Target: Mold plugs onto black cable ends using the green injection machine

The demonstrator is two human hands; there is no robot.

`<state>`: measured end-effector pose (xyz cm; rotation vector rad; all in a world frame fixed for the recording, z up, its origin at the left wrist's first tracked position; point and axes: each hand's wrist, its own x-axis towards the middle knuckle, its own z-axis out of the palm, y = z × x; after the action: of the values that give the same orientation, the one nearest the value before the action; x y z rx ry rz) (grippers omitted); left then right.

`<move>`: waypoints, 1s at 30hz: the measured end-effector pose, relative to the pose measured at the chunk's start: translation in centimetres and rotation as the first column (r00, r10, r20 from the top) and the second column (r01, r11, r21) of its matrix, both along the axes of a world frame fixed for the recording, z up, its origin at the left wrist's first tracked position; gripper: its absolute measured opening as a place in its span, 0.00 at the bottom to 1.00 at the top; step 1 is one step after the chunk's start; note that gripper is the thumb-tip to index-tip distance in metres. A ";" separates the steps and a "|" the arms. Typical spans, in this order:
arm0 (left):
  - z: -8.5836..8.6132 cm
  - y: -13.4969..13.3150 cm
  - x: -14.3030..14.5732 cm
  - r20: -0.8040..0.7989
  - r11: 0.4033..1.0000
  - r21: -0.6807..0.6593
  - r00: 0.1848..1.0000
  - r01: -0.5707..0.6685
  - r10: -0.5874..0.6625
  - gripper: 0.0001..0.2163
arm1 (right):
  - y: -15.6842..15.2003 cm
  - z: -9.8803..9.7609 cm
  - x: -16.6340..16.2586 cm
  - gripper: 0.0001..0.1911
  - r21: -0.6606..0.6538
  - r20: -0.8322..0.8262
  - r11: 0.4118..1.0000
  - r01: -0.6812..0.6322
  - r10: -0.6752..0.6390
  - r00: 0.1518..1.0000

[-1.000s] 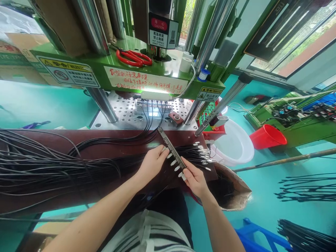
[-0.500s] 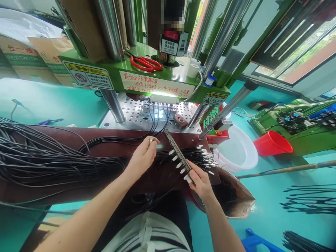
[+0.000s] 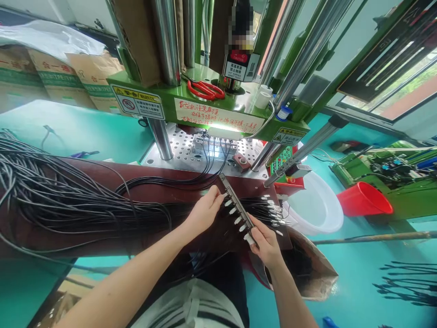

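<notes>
My right hand (image 3: 264,241) is closed around the lower end of a narrow dark metal mould bar (image 3: 237,205), which it holds tilted above the bench. Several small pale connectors (image 3: 236,220) stick out in a row along the bar's left side. At the bar's upper part, my left hand (image 3: 206,207) pinches a small connector (image 3: 224,195), mostly hidden by the fingertips. Behind the bar, black cables with silvery plugs (image 3: 273,212) lie on the brown bench top.
A green press (image 3: 143,89) with a perforated metal plate (image 3: 177,150) stands ahead; cables run into its lit mould. Red-handled scissors (image 3: 206,90) lie on it. A large cable bundle (image 3: 68,200) covers the left bench. At right are a white tub (image 3: 336,218), red bucket (image 3: 367,199) and open bag (image 3: 327,273).
My left hand has moved right, from a gap beside the bar to its upper part. The right hand still holds the bar. The camera view has shifted a little to the left.
</notes>
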<state>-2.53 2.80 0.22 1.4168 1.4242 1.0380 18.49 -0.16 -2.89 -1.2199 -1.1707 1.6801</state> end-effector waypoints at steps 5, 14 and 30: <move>0.1 0.3 -0.2 -0.028 1.000 0.019 0.999 0.024 -0.023 0.09 | 0.2 0.0 0.0 0.27 0.003 -0.012 1.000 -0.014 0.014 1.000; 0.8 1.8 -0.4 -0.163 0.996 0.042 0.984 0.082 -0.075 0.07 | -0.1 0.2 -0.1 0.27 0.074 0.155 0.995 -0.060 0.048 0.987; 4.4 5.5 -9.3 -0.417 0.971 0.234 0.897 -0.046 0.143 0.08 | 4.5 3.8 -1.9 0.37 0.024 0.346 0.997 0.069 -0.073 0.935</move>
<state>-11.86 8.32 4.64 1.8397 1.7515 1.0044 16.61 4.31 0.89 -1.5781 -1.3223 1.4378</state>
